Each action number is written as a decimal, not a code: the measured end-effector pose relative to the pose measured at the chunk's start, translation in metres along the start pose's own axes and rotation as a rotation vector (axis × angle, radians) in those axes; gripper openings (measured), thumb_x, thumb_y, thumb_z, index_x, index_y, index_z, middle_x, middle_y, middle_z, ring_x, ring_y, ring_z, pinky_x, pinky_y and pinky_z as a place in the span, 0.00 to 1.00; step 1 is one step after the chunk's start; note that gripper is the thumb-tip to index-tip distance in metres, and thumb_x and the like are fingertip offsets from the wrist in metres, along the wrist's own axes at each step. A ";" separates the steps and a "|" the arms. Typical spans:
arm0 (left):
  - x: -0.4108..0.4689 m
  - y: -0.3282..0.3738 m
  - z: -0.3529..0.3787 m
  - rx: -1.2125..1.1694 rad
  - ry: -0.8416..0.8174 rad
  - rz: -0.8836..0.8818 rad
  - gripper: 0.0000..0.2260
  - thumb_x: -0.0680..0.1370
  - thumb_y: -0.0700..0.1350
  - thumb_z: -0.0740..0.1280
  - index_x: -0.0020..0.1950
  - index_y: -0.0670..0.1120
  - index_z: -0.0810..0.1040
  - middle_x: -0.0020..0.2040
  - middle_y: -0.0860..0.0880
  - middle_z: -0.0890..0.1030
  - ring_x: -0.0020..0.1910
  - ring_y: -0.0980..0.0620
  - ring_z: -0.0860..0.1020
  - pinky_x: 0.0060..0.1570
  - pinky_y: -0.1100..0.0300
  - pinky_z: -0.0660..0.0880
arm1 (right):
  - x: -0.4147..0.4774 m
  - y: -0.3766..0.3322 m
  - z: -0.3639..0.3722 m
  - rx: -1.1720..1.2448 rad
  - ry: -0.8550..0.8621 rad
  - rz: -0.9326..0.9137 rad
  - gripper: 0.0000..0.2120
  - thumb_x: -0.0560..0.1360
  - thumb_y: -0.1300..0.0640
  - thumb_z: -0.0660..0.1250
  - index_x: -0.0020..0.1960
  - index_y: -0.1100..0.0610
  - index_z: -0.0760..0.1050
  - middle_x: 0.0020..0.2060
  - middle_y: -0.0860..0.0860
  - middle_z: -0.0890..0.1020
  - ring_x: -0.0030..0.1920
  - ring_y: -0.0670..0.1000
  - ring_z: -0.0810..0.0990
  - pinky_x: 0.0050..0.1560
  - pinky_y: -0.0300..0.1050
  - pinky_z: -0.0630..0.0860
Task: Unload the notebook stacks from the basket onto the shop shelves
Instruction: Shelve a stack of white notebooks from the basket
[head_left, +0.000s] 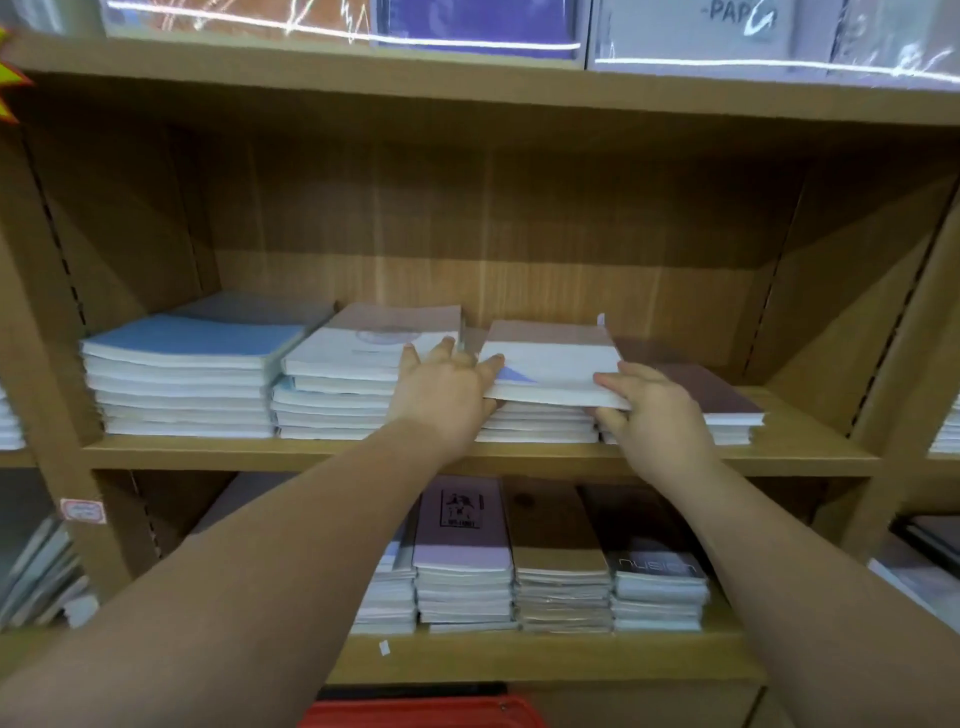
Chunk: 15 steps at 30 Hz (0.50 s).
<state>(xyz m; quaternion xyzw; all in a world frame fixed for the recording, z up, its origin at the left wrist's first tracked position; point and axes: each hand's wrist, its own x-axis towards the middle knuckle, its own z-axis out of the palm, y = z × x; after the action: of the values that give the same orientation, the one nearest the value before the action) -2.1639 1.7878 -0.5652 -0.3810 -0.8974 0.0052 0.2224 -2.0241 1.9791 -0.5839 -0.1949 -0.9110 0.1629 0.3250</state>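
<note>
The notebook bundle lies on the third stack of the middle shelf. Its long axis runs front to back and its near edge sits slightly raised, while the red basket sits low beneath my arms. My left hand is spread, thumb on the bundle's near left corner. My right hand pinches the near right corner, thumb on top and fingers curled under. Both hands flank it about equally, so I judge the coming move to be a straight push rearward to square it.
</note>
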 end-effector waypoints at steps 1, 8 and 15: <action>0.000 -0.001 0.001 0.021 0.000 0.002 0.25 0.83 0.61 0.53 0.79 0.54 0.60 0.75 0.48 0.71 0.78 0.44 0.61 0.72 0.37 0.59 | 0.003 0.003 0.001 -0.004 -0.039 -0.005 0.22 0.79 0.53 0.71 0.72 0.52 0.76 0.76 0.54 0.72 0.74 0.56 0.71 0.74 0.50 0.65; 0.000 -0.025 -0.011 0.112 0.018 0.068 0.17 0.84 0.59 0.52 0.62 0.52 0.72 0.61 0.50 0.80 0.62 0.46 0.73 0.53 0.46 0.70 | 0.029 0.005 -0.010 0.029 -0.259 -0.148 0.21 0.81 0.54 0.69 0.73 0.43 0.74 0.76 0.46 0.72 0.76 0.49 0.68 0.73 0.41 0.61; -0.002 -0.038 -0.002 0.090 0.046 0.081 0.23 0.83 0.61 0.52 0.76 0.53 0.64 0.69 0.50 0.75 0.67 0.44 0.70 0.60 0.45 0.69 | 0.042 -0.001 -0.012 0.077 -0.361 -0.193 0.22 0.81 0.57 0.69 0.72 0.43 0.75 0.74 0.42 0.73 0.74 0.46 0.68 0.71 0.36 0.59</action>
<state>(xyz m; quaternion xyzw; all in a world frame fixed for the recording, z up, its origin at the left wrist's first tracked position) -2.1870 1.7591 -0.5574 -0.4064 -0.8748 0.0458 0.2596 -2.0464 2.0001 -0.5527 -0.0618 -0.9619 0.1982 0.1778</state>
